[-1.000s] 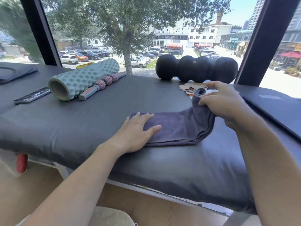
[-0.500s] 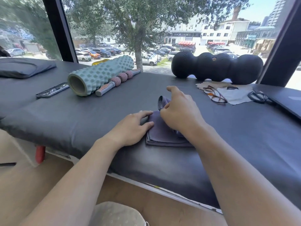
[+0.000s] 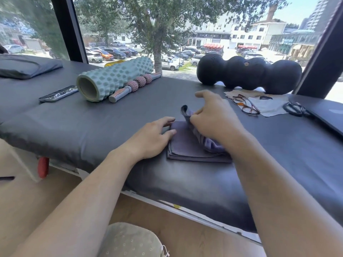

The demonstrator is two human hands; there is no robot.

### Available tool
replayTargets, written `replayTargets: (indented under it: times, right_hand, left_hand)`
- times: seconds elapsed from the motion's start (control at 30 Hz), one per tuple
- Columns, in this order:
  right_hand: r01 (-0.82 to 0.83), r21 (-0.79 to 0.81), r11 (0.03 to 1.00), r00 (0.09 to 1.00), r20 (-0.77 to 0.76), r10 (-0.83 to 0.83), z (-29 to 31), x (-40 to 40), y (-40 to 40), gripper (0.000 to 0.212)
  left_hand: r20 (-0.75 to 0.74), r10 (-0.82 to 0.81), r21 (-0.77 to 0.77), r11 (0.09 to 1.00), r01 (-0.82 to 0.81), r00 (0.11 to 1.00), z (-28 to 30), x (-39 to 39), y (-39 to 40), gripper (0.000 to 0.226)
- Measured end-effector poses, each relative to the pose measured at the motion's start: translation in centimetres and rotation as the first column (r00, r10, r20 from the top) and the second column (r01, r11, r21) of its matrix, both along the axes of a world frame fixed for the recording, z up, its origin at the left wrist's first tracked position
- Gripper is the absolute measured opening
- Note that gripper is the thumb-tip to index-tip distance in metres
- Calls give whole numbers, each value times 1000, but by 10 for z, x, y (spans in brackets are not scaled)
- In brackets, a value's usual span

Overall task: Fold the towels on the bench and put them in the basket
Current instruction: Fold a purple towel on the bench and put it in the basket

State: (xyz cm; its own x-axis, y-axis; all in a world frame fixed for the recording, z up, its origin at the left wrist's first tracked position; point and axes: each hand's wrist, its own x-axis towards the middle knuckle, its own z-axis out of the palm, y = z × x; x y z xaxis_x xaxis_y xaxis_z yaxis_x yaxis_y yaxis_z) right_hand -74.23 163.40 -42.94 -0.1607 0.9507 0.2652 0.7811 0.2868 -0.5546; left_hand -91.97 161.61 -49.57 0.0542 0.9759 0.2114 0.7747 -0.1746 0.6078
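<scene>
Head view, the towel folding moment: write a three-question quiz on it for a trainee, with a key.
1. True or false: the left hand lies flat with its fingertips on the left edge of the purple towel.
2. What does the right hand hold? A) the glasses B) a raised end of the towel C) the foam roller
3. Fill in: the green foam roller lies beside a massage stick on the ____.

Key: 1 true. 2 B: the glasses lie apart, on a cloth. 3 bench.
</scene>
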Motion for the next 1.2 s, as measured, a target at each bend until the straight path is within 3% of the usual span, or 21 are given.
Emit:
replayTargets:
  times: [0.13, 0.23, 0.33, 0.47, 0.6, 0.83, 0.93, 1.03, 1.13, 1.2]
  right_hand:
    - [97, 41, 994, 985, -149, -90, 25, 44, 6, 66]
    - [157, 91, 983, 970, -203, -136, 34, 67, 5, 65]
    - [196, 119, 973, 959, -231, -165, 38, 83, 2, 64]
    - [228, 151, 962, 949, -255, -185, 37, 93, -4, 64]
    - [241, 184, 953, 944, -273, -186, 37, 90, -7, 61]
    - [154, 191, 970, 971, -211, -112, 31, 59, -9, 60]
    - [113, 212, 971, 981, -177, -76, 22, 42, -9, 61]
    - [68, 218, 974, 993, -113, -44, 9, 23, -11, 61]
    - [21, 204, 979, 999, -34, -15, -3, 8, -10, 61]
    - [-11, 204, 979, 1000, 26, 5, -10, 0, -12, 61]
  left_hand:
    - [-229, 22, 188, 982, 22, 973, 12, 42, -9, 38]
    - [-303, -49, 219, 968, 120, 952, 15, 84, -11, 41]
    - [-329, -116, 142, 975, 171, 937, 15, 108, -7, 48]
    - [-474, -279, -132, 960, 246, 835, 3, 118, -6, 65]
    - [-510, -280, -174, 960, 221, 813, -4, 120, -12, 70]
    - [-463, -366, -309, 920, 240, 807, 20, 110, -37, 70]
    - [-169, -427, -374, 862, 343, 888, 44, 85, -44, 47]
    - [28, -271, -205, 940, 271, 962, 55, 50, -41, 23]
    - [-16, 39, 18, 999, -38, 999, 39, 16, -20, 12]
    - [-28, 132, 40, 991, -130, 991, 24, 1, -9, 18]
